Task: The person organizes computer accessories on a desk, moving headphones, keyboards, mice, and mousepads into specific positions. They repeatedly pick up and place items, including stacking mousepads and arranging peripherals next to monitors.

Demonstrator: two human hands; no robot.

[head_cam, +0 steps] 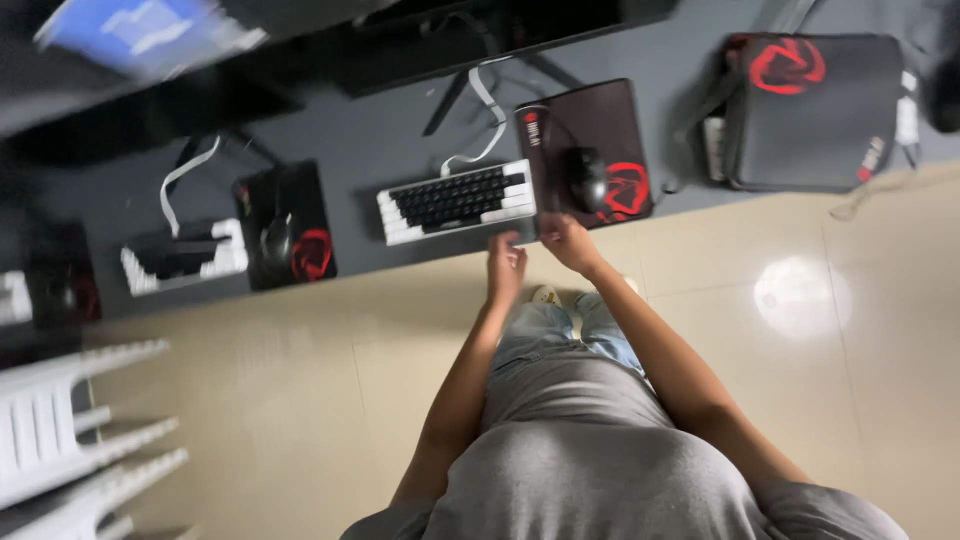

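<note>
**My hands at the edge of the desk**

I stand over a long dark desk [400, 150] on a pale tiled floor [300, 400]. A dark bag [815, 110] with a red mark lies at the far right. White plastic stools [60, 440] are stacked low on my left.

In front of me sits a black and white keyboard [458, 201]. Just beside it is a dark mouse pad [590, 150] with a black mouse [586, 178] on it. More keyboards and pads lie further left.

My left hand [505, 268] hangs near the keyboard's front corner, fingers loosely bent, holding nothing. My right hand [568, 240] is at the near edge of the mouse pad. The picture is blurry, so I cannot tell if it pinches the pad or just touches it.

I think it helps to go slow here, keep the pad flat so the mouse stays put, and keep my left hand by the keyboard so it does not slide.
</note>
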